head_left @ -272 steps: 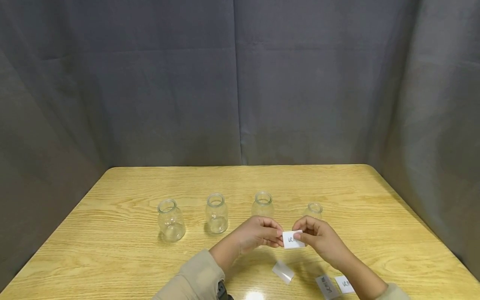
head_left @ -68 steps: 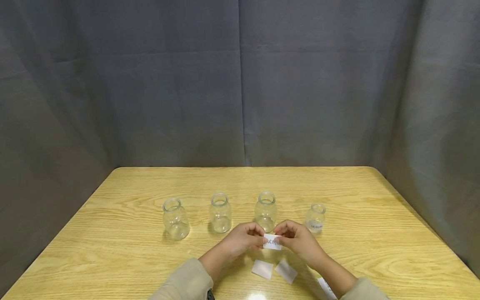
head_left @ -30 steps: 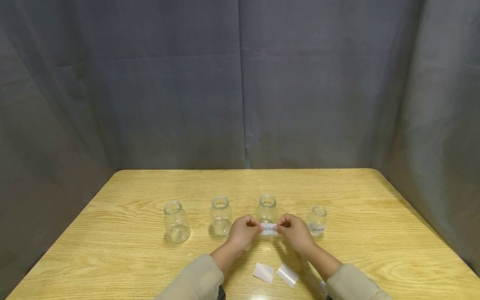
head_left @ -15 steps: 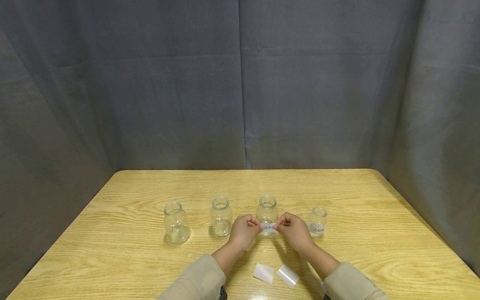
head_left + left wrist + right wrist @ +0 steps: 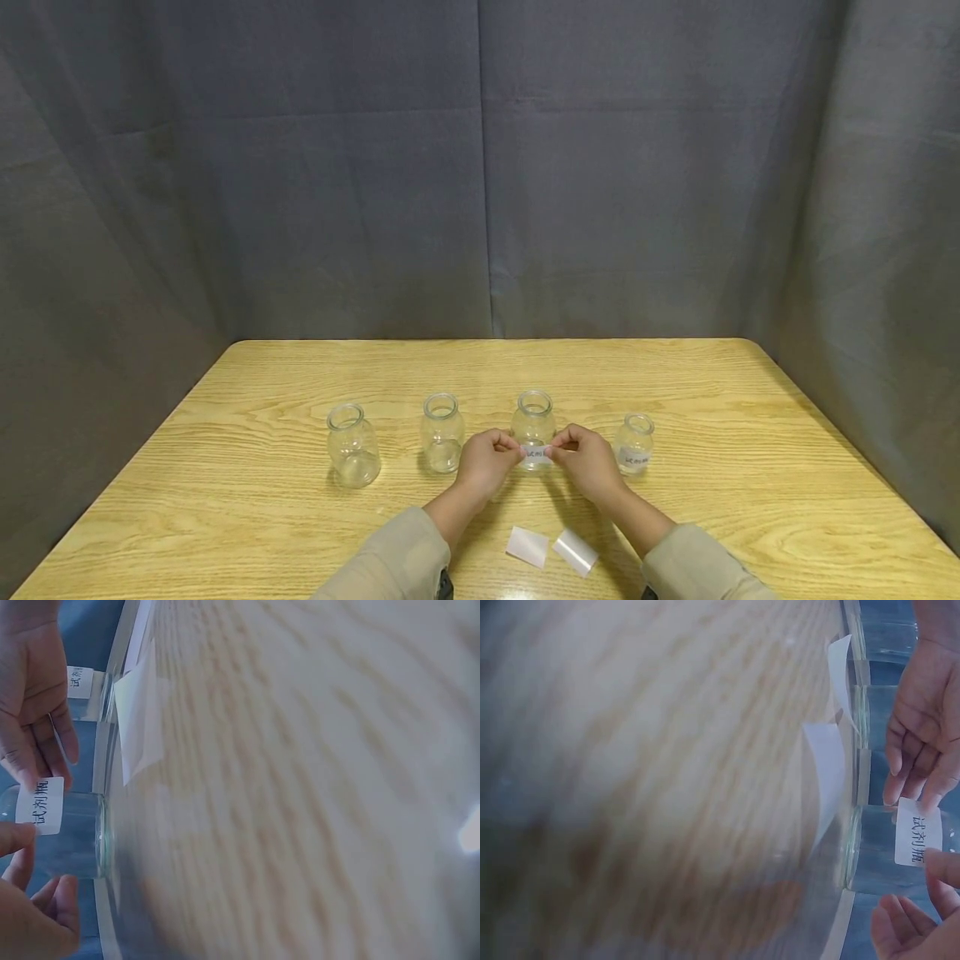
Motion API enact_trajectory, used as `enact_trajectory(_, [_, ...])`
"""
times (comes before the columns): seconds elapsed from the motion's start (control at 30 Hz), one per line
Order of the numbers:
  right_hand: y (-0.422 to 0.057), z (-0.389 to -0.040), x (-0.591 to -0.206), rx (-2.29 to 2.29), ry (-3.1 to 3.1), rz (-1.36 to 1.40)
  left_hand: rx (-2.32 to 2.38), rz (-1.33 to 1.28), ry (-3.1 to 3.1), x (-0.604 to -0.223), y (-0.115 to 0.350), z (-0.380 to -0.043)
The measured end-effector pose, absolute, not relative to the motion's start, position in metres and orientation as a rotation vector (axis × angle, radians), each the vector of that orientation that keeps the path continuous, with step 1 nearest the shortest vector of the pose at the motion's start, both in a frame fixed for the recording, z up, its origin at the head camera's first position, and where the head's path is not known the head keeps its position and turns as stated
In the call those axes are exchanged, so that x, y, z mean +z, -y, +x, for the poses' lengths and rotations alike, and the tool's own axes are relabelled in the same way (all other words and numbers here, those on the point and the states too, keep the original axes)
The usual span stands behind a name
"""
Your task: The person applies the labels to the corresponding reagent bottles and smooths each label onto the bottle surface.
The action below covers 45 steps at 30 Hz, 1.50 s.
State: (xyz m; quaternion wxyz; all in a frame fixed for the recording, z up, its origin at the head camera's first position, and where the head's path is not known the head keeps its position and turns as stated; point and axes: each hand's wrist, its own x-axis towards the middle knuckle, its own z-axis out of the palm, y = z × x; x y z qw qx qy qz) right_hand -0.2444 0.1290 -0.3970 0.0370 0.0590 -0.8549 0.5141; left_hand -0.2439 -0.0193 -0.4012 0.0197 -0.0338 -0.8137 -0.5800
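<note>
Both the left hand (image 5: 483, 467) and the right hand (image 5: 591, 467) pinch one white label (image 5: 536, 455) between narrowed fingers, about equally near, at opposite ends of its long axis. It lies sideways across the front of an upright glass jar (image 5: 534, 428) on the worktop (image 5: 750, 467); full contact is unclear.

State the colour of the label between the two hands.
The label is white with dark characters, clearest in the right wrist view.
</note>
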Motion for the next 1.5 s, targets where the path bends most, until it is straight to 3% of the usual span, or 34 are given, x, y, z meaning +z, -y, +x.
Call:
enact_trajectory(0.4, [-0.129, -0.245, -0.396, 1.400, 2.660, 0.243, -1.780, -0.148, 2.564, -0.400, 0.022, -0.244])
enact_trajectory(0.7, [-0.130, -0.248, -0.390, 1.470, 2.678, 0.165, -1.765, -0.162, 2.594, -0.398, 0.024, -0.247])
enact_trajectory(1.5, [-0.136, -0.257, -0.392, 1.547, 2.705, 0.296, -1.637, -0.319, 2.714, -0.394, 0.032, -0.259])
